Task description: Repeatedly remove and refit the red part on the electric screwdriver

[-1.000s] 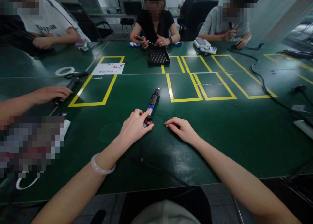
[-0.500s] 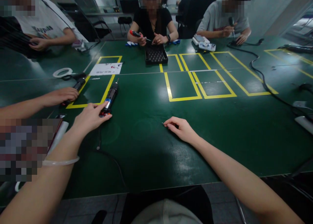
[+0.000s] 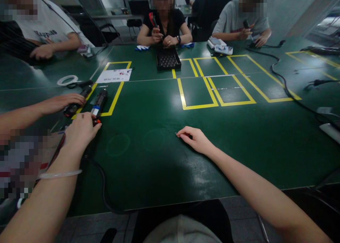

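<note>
My left hand (image 3: 82, 128) grips the rear end of a black electric screwdriver (image 3: 98, 103) with a blue-and-silver band. It lies on the green table, its bit pointing away from me. Close beside it, a co-worker's hand (image 3: 70, 100) rests by a second dark electric screwdriver (image 3: 86, 90). My right hand (image 3: 195, 138) rests on the table at centre, thumb and forefinger pinched. A tiny dark piece (image 3: 176, 133) shows at those fingertips, too small to name.
Yellow tape rectangles (image 3: 200, 106) mark the table. Farther off are a white paper (image 3: 114, 75), a tape roll (image 3: 67, 81) and a black tray (image 3: 168, 63) before a person with a red-handled tool. A black cord (image 3: 105, 190) runs near my left arm; another (image 3: 284, 82) crosses at right.
My left hand has moved left with the electric screwdriver, closer to the co-worker's one. My right hand has stayed in place. The person opposite has raised the red-handled tool upright.
</note>
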`<state>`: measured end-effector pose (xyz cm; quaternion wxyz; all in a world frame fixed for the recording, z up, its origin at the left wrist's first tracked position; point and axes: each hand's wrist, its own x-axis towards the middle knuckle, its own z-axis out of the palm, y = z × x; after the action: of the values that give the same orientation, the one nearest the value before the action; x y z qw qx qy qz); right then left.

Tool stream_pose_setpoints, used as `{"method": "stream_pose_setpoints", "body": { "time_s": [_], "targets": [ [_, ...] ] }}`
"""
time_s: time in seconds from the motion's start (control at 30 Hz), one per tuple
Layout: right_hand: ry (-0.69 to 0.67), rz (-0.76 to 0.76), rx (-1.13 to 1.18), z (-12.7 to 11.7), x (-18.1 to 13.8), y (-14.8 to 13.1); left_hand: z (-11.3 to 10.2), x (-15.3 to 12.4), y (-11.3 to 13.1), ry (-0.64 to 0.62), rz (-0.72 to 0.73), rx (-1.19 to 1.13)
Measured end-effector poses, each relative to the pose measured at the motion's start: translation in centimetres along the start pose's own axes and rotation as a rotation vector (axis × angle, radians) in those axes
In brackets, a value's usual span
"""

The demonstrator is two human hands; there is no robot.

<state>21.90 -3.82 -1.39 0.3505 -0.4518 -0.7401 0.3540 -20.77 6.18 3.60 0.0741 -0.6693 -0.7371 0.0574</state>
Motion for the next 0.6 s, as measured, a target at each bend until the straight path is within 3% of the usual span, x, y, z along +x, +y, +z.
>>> {"method": "stream_pose_setpoints", "body": {
  "time_s": [0.27, 0.37, 0.4, 0.5, 0.6],
  "targets": [
    [0.003, 0.004, 0.011, 0.1, 0.1, 0.1, -1.3, 0.1, 1.2, 0.003, -0.132, -0.057],
    [0.003, 0.025, 0.044, 0.1, 0.1, -0.1, -2.0, -0.3, 3.7, 0.05, -0.097, -0.302],
    [0.002, 0.035, 0.064, 0.1, 0.1, -0.2, -2.2, -0.8, 5.1, 0.015, -0.041, -0.469],
    [0.001, 0.082, 0.159, 0.0, 0.0, 0.0, -3.0, -2.9, 10.3, -0.32, 0.185, -1.082],
    [-0.011, 0.128, 0.309, -0.1, 0.1, 0.3, -4.1, -5.4, 15.0, -0.558, 0.303, -1.27]
  ]
}}
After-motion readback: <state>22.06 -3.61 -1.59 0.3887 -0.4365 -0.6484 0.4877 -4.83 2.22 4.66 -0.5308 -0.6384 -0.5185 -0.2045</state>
